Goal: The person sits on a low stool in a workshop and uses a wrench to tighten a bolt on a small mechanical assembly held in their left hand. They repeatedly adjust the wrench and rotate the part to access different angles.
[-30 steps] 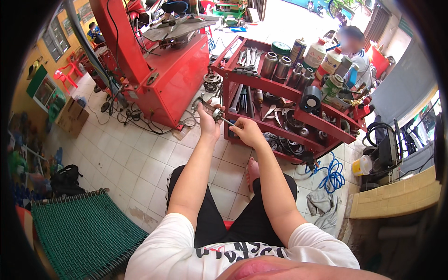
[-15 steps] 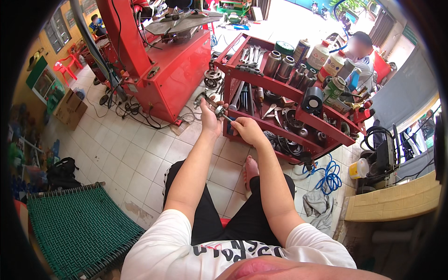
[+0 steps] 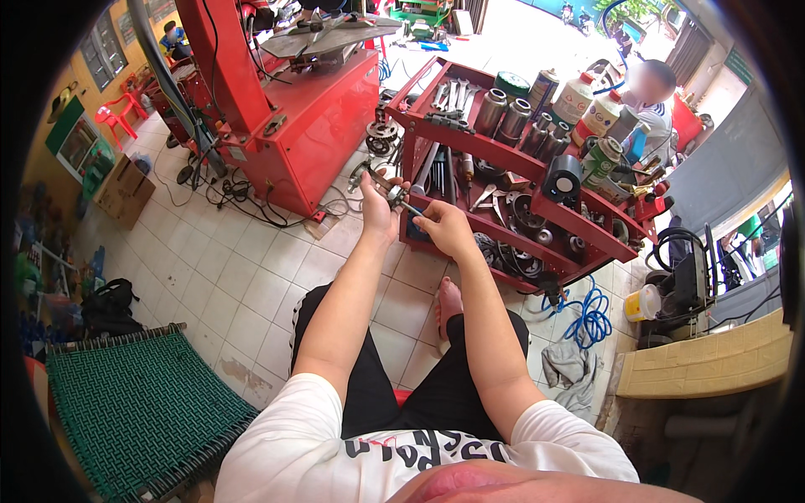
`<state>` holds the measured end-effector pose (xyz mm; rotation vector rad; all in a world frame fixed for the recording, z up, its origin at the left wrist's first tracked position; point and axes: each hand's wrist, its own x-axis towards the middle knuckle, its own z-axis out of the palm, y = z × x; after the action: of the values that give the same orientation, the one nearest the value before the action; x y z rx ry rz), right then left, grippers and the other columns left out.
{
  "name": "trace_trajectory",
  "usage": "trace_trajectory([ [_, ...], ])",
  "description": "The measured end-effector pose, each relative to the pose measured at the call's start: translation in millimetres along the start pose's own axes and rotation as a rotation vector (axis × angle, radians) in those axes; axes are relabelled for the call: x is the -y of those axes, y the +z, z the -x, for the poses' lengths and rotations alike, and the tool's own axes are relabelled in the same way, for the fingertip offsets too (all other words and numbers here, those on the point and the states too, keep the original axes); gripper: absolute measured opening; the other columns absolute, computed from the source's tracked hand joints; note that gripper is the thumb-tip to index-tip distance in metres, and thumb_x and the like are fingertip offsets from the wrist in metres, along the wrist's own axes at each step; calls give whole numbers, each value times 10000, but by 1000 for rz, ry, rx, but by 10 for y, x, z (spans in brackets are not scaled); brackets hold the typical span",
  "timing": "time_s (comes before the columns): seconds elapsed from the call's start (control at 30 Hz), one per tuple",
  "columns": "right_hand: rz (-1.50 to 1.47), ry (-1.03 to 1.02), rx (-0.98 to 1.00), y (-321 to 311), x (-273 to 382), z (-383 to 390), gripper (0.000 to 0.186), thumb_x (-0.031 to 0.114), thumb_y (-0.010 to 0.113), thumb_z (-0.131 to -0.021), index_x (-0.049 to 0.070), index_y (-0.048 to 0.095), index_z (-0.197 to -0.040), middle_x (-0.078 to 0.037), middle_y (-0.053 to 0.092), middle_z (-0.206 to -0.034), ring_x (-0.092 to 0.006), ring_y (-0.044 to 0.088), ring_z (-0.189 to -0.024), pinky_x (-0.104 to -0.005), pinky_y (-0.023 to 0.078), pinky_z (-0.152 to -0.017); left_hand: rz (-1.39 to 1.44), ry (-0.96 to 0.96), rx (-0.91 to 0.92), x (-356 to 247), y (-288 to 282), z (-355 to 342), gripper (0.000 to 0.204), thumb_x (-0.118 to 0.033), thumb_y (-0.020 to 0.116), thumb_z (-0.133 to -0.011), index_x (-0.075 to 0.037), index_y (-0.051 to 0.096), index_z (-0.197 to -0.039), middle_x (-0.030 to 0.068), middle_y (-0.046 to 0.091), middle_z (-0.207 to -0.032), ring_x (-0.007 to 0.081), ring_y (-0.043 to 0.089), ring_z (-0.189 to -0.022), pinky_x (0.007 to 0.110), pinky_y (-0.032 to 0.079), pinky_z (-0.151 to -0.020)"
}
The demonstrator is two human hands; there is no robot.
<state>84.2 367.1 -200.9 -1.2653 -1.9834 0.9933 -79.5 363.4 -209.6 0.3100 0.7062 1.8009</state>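
Your left grip (image 3: 382, 215), palm up, is curled around a metal part (image 3: 395, 196), which lies across its fingers and juts out past the thumb. Your right grip (image 3: 445, 228), just to the right of the left one, pinches a thin rod (image 3: 412, 208) between thumb and fingers. The rod slants from your right grip up and left to the part; whether it enters the part is too small to tell.

Just beyond and right of your right grip stands a red cart (image 3: 478, 149), its top tray carrying spanners (image 3: 454, 95), metal cylinders (image 3: 490, 115) and bottles (image 3: 573, 97). Beyond your left grip, metal discs (image 3: 382, 134) sit on the tiled floor (image 3: 268, 268); to its left is a red machine (image 3: 314, 138), with black cables (image 3: 239, 199) at its foot. Nearer you than your right grip is a bare foot (image 3: 449, 303); to that grip's right lie a blue hose (image 3: 594, 318) and a grey cloth (image 3: 568, 369). Well left of your left grip, closer to you, is a green woven seat (image 3: 147, 411).
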Motion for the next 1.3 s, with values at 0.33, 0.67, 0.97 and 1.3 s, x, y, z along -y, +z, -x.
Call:
trace_trajectory([
  [0.33, 8, 29, 153, 4, 57, -4, 341, 299, 573, -966, 4, 695, -846, -124, 697, -728, -242, 686, -666, -369, 522, -662, -53, -16, 34, 70, -38, -39, 492, -597, 339, -1020, -155, 487, -1175, 40, 624, -943, 210, 642, -885, 380, 471, -777],
  [0.67, 0, -11, 52, -31, -9, -13, 408, 365, 554, -1001, -16, 699, -977, -103, 699, -744, -182, 629, -628, -325, 495, -601, 32, -27, 1, 48, -47, -82, 491, -606, 345, -1014, -166, 495, -1171, 31, 613, -975, 209, 633, -921, 381, 470, -778],
  [0.97, -247, 358, 220, -325, -158, -5, 673, 539, 395, -1032, -18, 646, -751, -79, 606, -583, -181, 586, -504, -325, 474, -518, 182, 58, -188, -241, -142, -197, 491, -624, 390, -989, -165, 526, -1098, 40, 617, -973, 249, 631, -903, 408, 476, -742],
  [1.3, -218, -39, -100, -151, -132, -95, 322, 296, 603, -993, -8, 580, -888, -46, 555, -685, -145, 490, -561, -334, 418, -523, 306, 48, -225, -289, -168, -202, 501, -625, 384, -992, -155, 479, -1137, 48, 603, -1028, 248, 631, -933, 402, 456, -769],
])
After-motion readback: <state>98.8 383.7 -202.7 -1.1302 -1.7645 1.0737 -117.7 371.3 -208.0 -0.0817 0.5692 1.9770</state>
